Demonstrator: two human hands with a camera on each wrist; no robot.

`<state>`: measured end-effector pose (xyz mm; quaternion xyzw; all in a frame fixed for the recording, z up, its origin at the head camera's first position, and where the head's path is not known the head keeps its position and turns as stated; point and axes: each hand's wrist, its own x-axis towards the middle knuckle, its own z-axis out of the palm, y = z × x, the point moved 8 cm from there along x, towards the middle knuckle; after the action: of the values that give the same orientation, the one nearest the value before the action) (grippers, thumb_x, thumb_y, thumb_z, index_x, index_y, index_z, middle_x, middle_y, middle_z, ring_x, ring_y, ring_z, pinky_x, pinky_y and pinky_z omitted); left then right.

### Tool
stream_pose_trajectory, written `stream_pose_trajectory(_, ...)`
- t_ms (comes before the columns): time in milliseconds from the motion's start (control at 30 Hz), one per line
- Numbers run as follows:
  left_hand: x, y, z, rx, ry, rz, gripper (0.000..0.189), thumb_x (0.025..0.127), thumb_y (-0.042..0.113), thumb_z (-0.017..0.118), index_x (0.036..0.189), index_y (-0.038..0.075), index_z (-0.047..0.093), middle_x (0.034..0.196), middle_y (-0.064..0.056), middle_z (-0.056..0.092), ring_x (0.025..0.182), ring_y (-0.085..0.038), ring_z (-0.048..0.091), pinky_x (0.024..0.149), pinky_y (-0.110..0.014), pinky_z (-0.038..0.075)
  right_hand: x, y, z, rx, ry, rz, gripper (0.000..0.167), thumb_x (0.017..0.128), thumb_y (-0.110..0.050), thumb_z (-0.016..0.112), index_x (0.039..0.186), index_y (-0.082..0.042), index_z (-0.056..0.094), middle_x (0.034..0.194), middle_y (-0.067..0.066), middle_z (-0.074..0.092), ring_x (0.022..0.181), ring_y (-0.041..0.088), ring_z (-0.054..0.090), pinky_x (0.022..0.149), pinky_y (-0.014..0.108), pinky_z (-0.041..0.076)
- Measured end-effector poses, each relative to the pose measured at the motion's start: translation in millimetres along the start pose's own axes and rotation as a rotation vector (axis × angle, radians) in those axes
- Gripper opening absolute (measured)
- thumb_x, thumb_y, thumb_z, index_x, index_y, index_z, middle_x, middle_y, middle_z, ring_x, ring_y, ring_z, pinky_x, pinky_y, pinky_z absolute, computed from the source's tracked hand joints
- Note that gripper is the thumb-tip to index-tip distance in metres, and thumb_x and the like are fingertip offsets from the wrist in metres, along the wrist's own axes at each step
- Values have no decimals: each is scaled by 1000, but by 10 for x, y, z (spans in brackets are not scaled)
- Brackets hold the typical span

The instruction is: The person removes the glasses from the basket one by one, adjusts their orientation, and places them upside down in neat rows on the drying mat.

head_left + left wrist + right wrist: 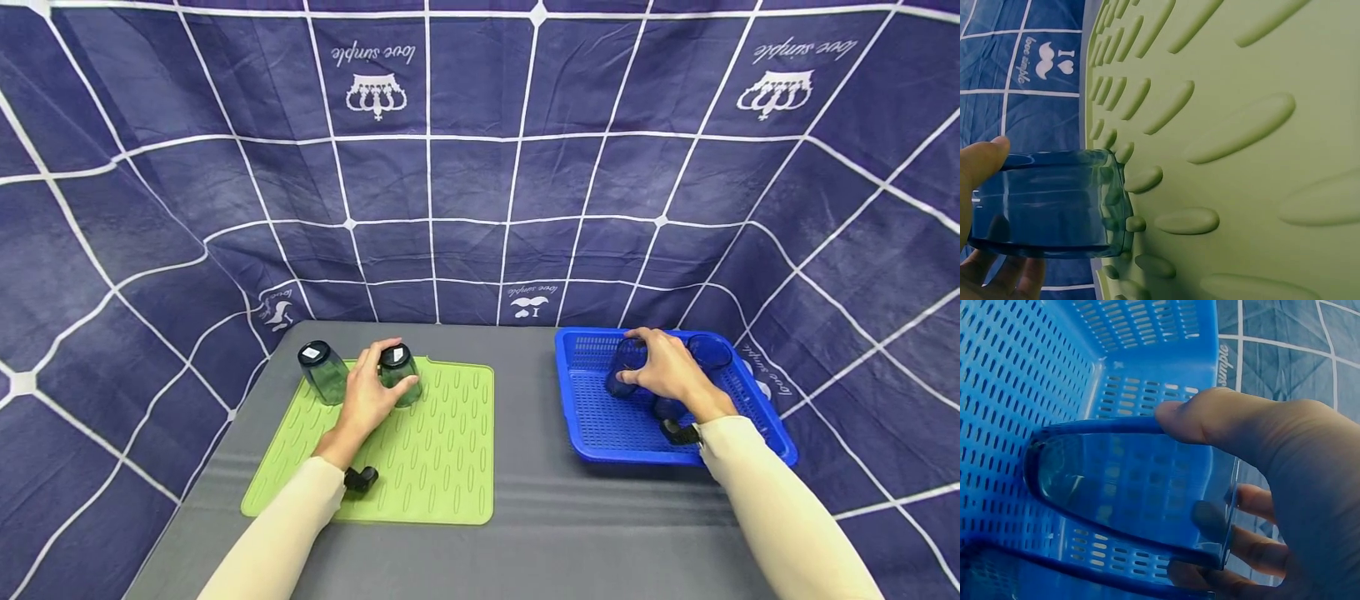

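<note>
My left hand [366,393] grips a dark-tinted drinking glass [406,388] near its base. That glass stands upside down on a green ribbed mat [450,467]; in the left wrist view the rim of the glass [1054,203] meets the mat's ridges. A second upturned glass [327,379] stands just left of this hand. On the right, my right hand [667,363] holds a clear glass [624,367] inside a blue basket [600,454]. The right wrist view shows thumb and fingers around the open end of this glass [1129,487], its base toward the basket floor.
Another glass [709,351] stands at the basket's back right, and one more [667,407] is partly hidden under my right hand. A grey table [528,500] runs between mat and basket. Blue checked cloth [480,183] rises behind and at both sides.
</note>
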<state>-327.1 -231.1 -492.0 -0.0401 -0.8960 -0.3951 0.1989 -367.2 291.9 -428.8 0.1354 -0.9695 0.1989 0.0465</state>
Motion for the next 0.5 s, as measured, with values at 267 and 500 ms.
stream_pose_trajectory(267, -29, -12, -24, 9, -8, 5, 79, 92, 18, 102, 161, 19, 63, 145, -26, 68, 120, -50, 69, 102, -64, 56, -52, -97, -30, 20, 57, -22, 81, 87, -31, 102, 153, 0, 69, 141, 34, 76, 133, 60, 71, 113, 74, 57)
stream_pose_trajectory(500, -20, 32, -11, 3, -2, 27, 79, 92, 17, 102, 161, 17, 62, 147, -28, 68, 133, -53, 68, 110, -69, 56, -114, -151, -135, 18, 80, -6, 82, 89, -35, 101, 156, -3, 67, 152, 34, 71, 142, 63, 65, 116, 78, 52)
